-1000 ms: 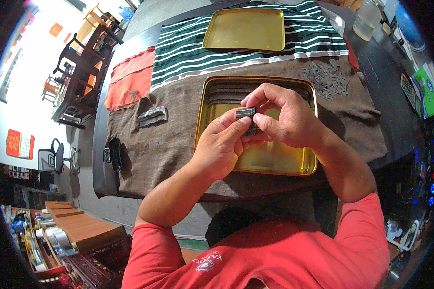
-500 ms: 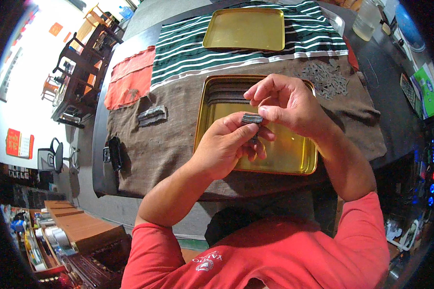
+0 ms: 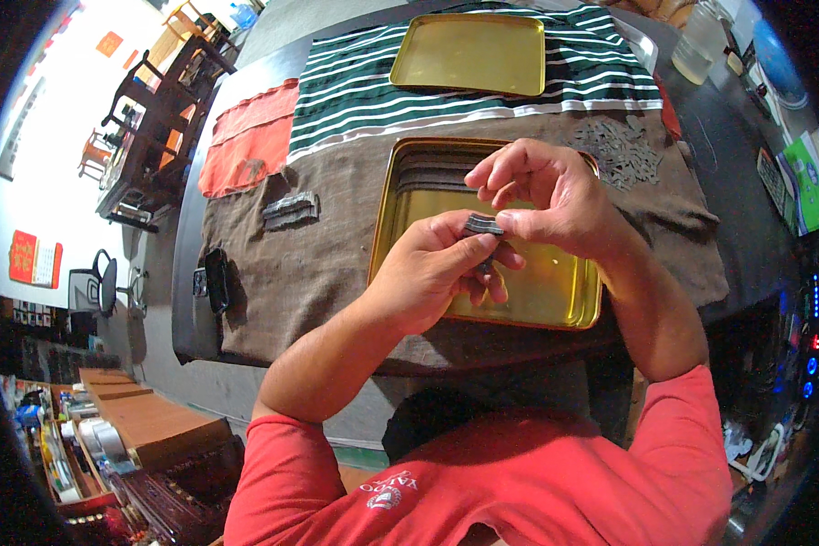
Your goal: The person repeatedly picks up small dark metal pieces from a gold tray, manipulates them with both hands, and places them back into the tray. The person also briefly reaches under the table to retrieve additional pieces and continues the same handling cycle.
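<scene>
Over a gold metal tray (image 3: 555, 296), my left hand (image 3: 428, 273) is closed on a small stack of thin dark-grey strips (image 3: 484, 224), pinched between thumb and fingers. My right hand (image 3: 555, 196) is just right of the stack. Its thumb tip lies at or touching the stack's right end, and its curled fingers stay apart from the thumb with nothing visible between them. Along the tray's far side run rows of similar dark strips (image 3: 432, 177), partly hidden by my right hand. A loose pile of small grey pieces (image 3: 619, 150) lies beyond the tray, to the right.
A brown cloth (image 3: 328, 273) covers the table, with a striped cloth (image 3: 346, 100) and a red cloth (image 3: 246, 136) behind. Left lie a bundle of strips (image 3: 291, 211) and a black case (image 3: 217, 280). A gold lid-like tray (image 3: 469, 55) and a clear jug (image 3: 699, 45) stand farther back.
The view has shifted slightly. My right thumb has come closer to the right end of the stack. My left hand keeps its hold on the strips.
</scene>
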Demonstrator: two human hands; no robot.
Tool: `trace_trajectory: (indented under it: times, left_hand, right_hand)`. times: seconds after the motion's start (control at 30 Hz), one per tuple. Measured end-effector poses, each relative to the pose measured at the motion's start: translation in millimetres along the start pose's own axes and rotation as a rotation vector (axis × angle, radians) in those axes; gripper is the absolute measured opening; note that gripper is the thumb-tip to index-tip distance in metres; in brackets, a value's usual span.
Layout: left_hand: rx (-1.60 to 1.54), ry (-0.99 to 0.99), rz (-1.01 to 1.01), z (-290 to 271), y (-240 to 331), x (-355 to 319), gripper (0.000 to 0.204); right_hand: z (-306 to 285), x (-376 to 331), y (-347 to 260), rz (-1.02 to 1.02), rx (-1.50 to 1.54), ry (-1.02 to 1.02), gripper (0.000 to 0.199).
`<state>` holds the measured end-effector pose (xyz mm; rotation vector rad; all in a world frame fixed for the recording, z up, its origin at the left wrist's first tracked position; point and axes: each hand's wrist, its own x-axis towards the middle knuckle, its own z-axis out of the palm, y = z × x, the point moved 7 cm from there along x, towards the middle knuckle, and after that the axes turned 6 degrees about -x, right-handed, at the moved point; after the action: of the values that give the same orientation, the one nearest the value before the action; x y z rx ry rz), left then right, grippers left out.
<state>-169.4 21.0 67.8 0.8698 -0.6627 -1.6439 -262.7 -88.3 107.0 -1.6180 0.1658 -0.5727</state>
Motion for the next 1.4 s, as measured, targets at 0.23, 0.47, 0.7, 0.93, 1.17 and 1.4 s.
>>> trace_trajectory:
  times: [0.23, 0.47, 0.7, 0.93, 1.17, 1.4]
  left_hand:
    - [0.023, 0.000, -0.021, 1.2, 0.7, -0.4, 0.021]
    - [0.127, 0.030, -0.040, 3.9, 3.6, -1.8, 0.018]
    - [0.228, -0.002, -0.022, 6.2, 2.9, -1.0, 0.018]
    - [0.255, -0.008, -0.022, 8.4, 3.2, -2.1, 0.018]
    - [0.315, -0.024, -0.032, 10.6, 2.7, -2.6, 0.017]
    - [0.297, -0.031, -0.030, 10.6, 1.4, -2.1, 0.016]
  right_hand:
    - [-2.6, 2.1, -1.4, -0.008, -0.015, -0.025, 0.029]
    - [3.2, 0.3, -6.5, -0.019, -0.067, -0.064, 0.030]
    - [6.6, 1.3, -7.8, -0.024, -0.093, -0.109, 0.029]
    - [7.0, 1.4, -6.2, -0.018, -0.110, -0.123, 0.029]
    - [7.4, 1.5, -3.8, -0.047, -0.115, -0.144, 0.030]
    - [7.6, 1.2, -1.9, -0.057, -0.133, -0.153, 0.029]
